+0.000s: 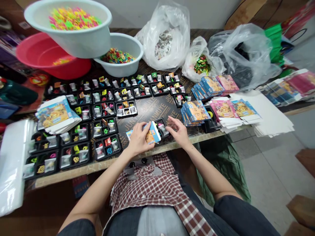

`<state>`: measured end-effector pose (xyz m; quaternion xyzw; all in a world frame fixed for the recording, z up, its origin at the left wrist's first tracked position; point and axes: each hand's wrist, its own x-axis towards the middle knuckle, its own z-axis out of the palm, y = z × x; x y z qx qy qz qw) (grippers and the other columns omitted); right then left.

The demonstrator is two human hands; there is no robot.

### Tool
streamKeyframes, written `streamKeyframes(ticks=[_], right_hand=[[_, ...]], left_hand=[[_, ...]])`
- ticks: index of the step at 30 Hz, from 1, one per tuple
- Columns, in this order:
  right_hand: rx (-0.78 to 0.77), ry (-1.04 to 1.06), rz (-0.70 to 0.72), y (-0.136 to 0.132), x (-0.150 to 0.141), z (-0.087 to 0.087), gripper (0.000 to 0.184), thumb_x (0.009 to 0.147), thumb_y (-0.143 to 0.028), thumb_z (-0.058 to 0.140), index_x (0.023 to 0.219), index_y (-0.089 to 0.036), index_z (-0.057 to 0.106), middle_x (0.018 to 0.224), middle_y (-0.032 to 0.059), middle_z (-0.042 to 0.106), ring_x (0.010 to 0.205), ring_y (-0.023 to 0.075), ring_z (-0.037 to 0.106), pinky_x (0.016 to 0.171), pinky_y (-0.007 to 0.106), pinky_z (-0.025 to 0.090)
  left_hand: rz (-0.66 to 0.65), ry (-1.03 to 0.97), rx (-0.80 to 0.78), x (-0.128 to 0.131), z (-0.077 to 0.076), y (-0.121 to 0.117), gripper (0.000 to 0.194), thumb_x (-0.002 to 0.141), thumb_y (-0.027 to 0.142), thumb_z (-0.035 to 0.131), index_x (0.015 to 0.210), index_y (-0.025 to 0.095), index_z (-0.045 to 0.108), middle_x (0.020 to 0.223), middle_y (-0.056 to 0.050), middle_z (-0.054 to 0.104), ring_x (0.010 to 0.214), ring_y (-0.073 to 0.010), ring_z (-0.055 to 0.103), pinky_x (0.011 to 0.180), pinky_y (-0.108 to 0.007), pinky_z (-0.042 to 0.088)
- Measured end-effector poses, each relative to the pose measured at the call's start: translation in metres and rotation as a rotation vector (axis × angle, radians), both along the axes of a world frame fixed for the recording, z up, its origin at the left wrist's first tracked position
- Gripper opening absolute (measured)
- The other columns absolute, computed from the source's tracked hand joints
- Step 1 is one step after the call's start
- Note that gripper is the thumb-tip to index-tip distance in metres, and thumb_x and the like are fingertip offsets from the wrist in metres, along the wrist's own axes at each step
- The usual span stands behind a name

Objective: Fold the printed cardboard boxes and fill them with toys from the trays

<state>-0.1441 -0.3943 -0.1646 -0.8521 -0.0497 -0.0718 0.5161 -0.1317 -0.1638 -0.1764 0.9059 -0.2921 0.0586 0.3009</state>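
My left hand (139, 139) is closed round a small blue and yellow printed box (150, 133) at the table's front edge. A black tray (162, 126) of small toys and packets sits partly inside the box's open end. My right hand (177, 128) rests on the tray's right side with fingers curled against it. Both hands are above the dark table top (157, 106).
Several filled black trays (103, 108) cover the table's left and back. Stacks of finished boxes (194, 111) and flat box sleeves (233, 109) lie right. White basins (123, 54) of coloured pieces, a red basin (49, 59) and plastic bags (167, 36) stand behind.
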Motion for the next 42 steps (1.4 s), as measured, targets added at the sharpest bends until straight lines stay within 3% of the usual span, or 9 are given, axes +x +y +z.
streamKeyframes(ticks=[3, 8, 11, 14, 19, 24, 30, 37, 42], right_hand=[[0.138, 0.047, -0.139, 0.016, -0.007, -0.008, 0.038, 0.082, -0.050, 0.069, 0.107, -0.022, 0.075, 0.096, 0.0077, 0.072, 0.078, 0.0209, 0.067, 0.074, 0.036, 0.057], [0.308, 0.088, -0.063, 0.034, -0.009, -0.006, 0.030, 0.082, -0.051, 0.068, 0.084, -0.023, 0.078, 0.086, 0.0056, 0.074, 0.084, 0.0218, 0.067, 0.079, 0.037, 0.054], [0.529, 0.187, -0.155, 0.037, -0.003, -0.003, 0.047, 0.077, -0.064, 0.068, 0.098, -0.023, 0.077, 0.097, 0.0068, 0.075, 0.093, 0.0240, 0.068, 0.084, 0.039, 0.054], [0.726, 0.320, -0.103, 0.040, 0.001, 0.001, 0.055, 0.071, -0.072, 0.068, 0.092, -0.022, 0.076, 0.090, 0.0065, 0.075, 0.089, 0.0248, 0.068, 0.081, 0.038, 0.054], [0.740, 0.287, -0.196, 0.047, 0.001, 0.008, 0.033, 0.058, -0.047, 0.085, 0.073, -0.021, 0.071, 0.072, -0.0001, 0.071, 0.071, 0.0181, 0.063, 0.073, 0.033, 0.051], [0.600, 0.270, -0.167, 0.057, -0.001, 0.016, 0.022, 0.057, -0.031, 0.081, 0.070, -0.021, 0.066, 0.069, -0.0020, 0.069, 0.070, 0.0178, 0.062, 0.075, 0.032, 0.050], [0.963, 0.330, -0.149, 0.051, -0.003, 0.022, 0.025, 0.065, -0.032, 0.069, 0.088, -0.024, 0.065, 0.090, 0.0019, 0.076, 0.098, 0.0247, 0.069, 0.095, 0.041, 0.049], [0.912, 0.257, -0.172, 0.053, -0.007, 0.015, 0.003, 0.064, -0.022, 0.063, 0.067, -0.023, 0.063, 0.090, 0.0020, 0.077, 0.090, 0.0237, 0.069, 0.093, 0.040, 0.050], [0.840, 0.218, -0.009, 0.035, -0.009, 0.013, 0.022, 0.071, -0.041, 0.067, 0.061, -0.022, 0.070, 0.105, 0.0064, 0.076, 0.096, 0.0258, 0.068, 0.095, 0.044, 0.050]], left_hand=[[0.016, -0.016, -0.016, -0.002, 0.000, -0.006, 0.089, 0.063, 0.040, 0.071, 0.144, 0.014, 0.046, 0.127, -0.018, 0.050, 0.117, -0.0354, 0.047, 0.103, -0.052, 0.040], [-0.012, 0.123, -0.142, -0.006, 0.005, -0.013, 0.090, 0.063, 0.039, 0.073, 0.145, 0.015, 0.046, 0.131, -0.018, 0.048, 0.121, -0.0354, 0.046, 0.107, -0.054, 0.036], [-0.125, 0.349, -0.434, -0.006, 0.014, -0.015, 0.088, 0.064, 0.042, 0.075, 0.145, 0.020, 0.048, 0.138, -0.015, 0.048, 0.129, -0.0337, 0.045, 0.112, -0.051, 0.034], [-0.231, 0.673, -0.834, -0.009, 0.018, -0.020, 0.069, 0.070, 0.058, 0.072, 0.127, 0.020, 0.065, 0.129, -0.011, 0.060, 0.126, -0.0323, 0.051, 0.110, -0.046, 0.037], [0.109, 0.999, -1.207, -0.021, 0.014, -0.027, 0.056, 0.062, 0.067, 0.077, 0.081, 0.014, 0.076, 0.077, -0.006, 0.071, 0.087, -0.0259, 0.066, 0.084, -0.037, 0.049], [0.380, 1.081, -1.372, -0.023, 0.020, -0.029, 0.031, 0.052, 0.037, 0.082, 0.071, 0.015, 0.073, 0.068, -0.002, 0.070, 0.069, -0.0177, 0.063, 0.073, -0.030, 0.048], [0.424, 0.930, -1.330, -0.010, 0.025, -0.032, 0.032, 0.052, 0.021, 0.074, 0.083, 0.018, 0.070, 0.077, 0.002, 0.070, 0.069, -0.0132, 0.060, 0.066, -0.024, 0.045], [0.230, 0.477, -1.057, -0.016, 0.024, -0.021, 0.010, 0.068, 0.027, 0.074, 0.071, 0.019, 0.070, 0.080, -0.003, 0.071, 0.079, -0.0177, 0.065, 0.077, -0.031, 0.050], [0.055, 0.254, -0.689, -0.023, 0.036, -0.006, 0.013, 0.075, 0.033, 0.075, 0.069, 0.021, 0.074, 0.088, -0.006, 0.074, 0.082, -0.0190, 0.068, 0.077, -0.033, 0.053]])
